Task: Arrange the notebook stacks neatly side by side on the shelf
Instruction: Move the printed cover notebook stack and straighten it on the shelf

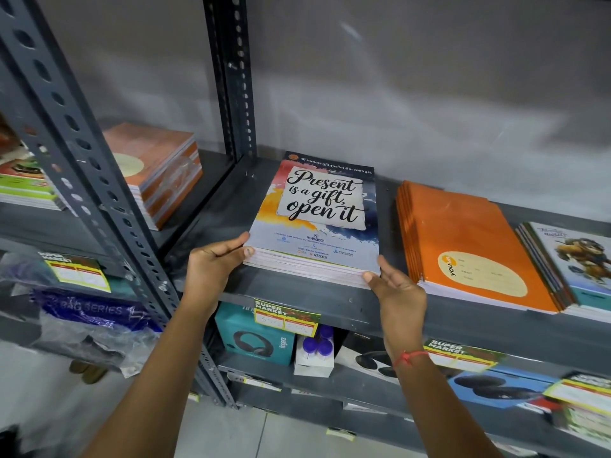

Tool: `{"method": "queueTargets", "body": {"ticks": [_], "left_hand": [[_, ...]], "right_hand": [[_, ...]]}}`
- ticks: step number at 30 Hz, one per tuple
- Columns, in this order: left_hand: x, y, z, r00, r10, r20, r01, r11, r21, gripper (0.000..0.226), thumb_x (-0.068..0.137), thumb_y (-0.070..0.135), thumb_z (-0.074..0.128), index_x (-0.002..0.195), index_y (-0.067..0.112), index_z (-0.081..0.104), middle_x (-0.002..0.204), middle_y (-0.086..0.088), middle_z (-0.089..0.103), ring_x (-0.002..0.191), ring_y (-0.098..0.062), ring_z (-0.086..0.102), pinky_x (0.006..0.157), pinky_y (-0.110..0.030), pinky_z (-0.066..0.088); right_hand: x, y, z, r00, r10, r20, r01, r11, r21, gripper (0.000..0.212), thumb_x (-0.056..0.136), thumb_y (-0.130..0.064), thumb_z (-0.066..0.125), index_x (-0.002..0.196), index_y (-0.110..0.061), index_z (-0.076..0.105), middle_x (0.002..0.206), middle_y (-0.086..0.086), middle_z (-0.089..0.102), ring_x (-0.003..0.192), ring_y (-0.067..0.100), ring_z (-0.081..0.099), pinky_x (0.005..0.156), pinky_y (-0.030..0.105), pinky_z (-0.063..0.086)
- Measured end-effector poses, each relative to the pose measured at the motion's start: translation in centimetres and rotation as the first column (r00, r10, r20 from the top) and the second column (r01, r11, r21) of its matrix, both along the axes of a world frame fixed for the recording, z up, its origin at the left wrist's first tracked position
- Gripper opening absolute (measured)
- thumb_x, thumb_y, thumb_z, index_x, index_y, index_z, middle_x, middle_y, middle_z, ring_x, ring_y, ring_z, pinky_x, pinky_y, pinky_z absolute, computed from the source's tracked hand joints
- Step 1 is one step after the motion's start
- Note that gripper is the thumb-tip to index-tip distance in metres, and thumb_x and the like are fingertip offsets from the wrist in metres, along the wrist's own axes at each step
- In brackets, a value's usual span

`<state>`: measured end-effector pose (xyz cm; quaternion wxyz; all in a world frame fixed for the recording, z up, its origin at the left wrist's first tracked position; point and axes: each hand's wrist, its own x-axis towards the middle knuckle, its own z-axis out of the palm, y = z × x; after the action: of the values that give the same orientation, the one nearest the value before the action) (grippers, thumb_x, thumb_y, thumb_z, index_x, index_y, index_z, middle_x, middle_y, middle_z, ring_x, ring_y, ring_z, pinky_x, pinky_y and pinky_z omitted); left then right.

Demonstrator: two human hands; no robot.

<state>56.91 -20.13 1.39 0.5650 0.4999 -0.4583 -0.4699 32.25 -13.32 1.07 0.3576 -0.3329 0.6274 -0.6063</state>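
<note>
Colourful notebook stack [317,219], long axis running shelf-front to wall, held in both hands' [211,266] seemingly loose grip.

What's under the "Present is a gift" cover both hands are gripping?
A stack of notebooks with pale page edges resting on the grey metal shelf. Their covers below the top one are hidden.

Light is even and moderately bright, falling from above and in front. The "Present is a gift" notebook stack [317,213] at centre is sharp, its lettering readable. A pale sheen streaks the grey wall [429,94] toward 1 o'clock. Wide-angle distortion bends the slotted upright [82,153] at 10 o'clock. The plastic bag [89,322] at 8 o'clock and the price labels [578,395] at 4 o'clock are smeared and soft. Shadow pools under the shelf edge [347,304].
</note>
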Motion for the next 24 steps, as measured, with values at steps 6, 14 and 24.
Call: {"method": "queueTargets", "body": {"ticks": [6, 14, 24], "left_hand": [[0.02, 0.03, 0.05, 1.0, -0.005, -0.012, 0.005, 1.0, 0.006, 0.03, 0.077, -0.002, 0.067, 0.093, 0.023, 0.07, 0.092, 0.006, 0.07, 0.071, 0.008, 0.068, 0.067, -0.004, 0.051], [0.3, -0.08, -0.1, 0.999, -0.027, -0.042, 0.028, 0.999, 0.016, 0.03, 0.077, -0.003, 0.066, 0.085, 0.025, 0.072, 0.082, 0.015, 0.073, 0.074, 0.007, 0.068, 0.068, -0.004, 0.052], [0.25, -0.13, -0.26, 0.999, -0.03, -0.037, 0.03, 0.999, -0.011, 0.032, 0.081, -0.002, 0.062, 0.106, 0.017, 0.064, 0.106, -0.001, 0.066, 0.071, 0.009, 0.067, 0.066, -0.005, 0.052]], "right_hand": [[0.36, 0.15, 0.44, 0.998, -0.057, -0.011, 0.057, 0.998, 0.013, 0.038, 0.079, -0.009, 0.068, 0.116, -0.012, 0.064, 0.105, -0.01, 0.062, 0.084, -0.009, 0.056, 0.08, 0.008, 0.039], [0.63, 0.4, 0.66, 0.995, -0.096, 0.015, 0.096, 0.995, 0.011, 0.034, 0.08, -0.006, 0.067, 0.113, -0.006, 0.065, 0.101, -0.003, 0.066, 0.094, 0.012, 0.064, 0.101, 0.031, 0.045], [0.9, 0.6, 0.42, 0.99, -0.134, -0.053, 0.133, 0.991, -0.026, 0.03, 0.08, -0.006, 0.067, 0.109, -0.001, 0.067, 0.111, 0.013, 0.07, 0.099, 0.022, 0.064, 0.1, 0.038, 0.047]]}}
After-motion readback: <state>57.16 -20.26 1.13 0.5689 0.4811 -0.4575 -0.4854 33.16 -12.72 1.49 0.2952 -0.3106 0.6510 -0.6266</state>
